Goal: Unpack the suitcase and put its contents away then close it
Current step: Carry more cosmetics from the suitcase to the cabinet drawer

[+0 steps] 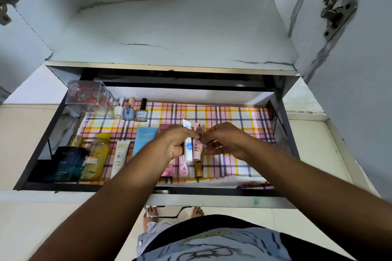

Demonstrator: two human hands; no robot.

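Both hands meet over the middle of the open drawer (42, 154), arms stretched forward and slightly bent. The left hand (177, 141) and right hand (222, 140) have their fingertips together, pinching something too small to make out just above a pink tube (198, 150) and a white tube (188, 148). These lie on the checked liner (233, 121) beside a blue tube (145, 140), a yellow bottle (96, 157) and a dark bottle (67, 163). Three nail polish bottles (129, 111) and a clear box (89, 95) stand at the back left. The suitcase is out of view.
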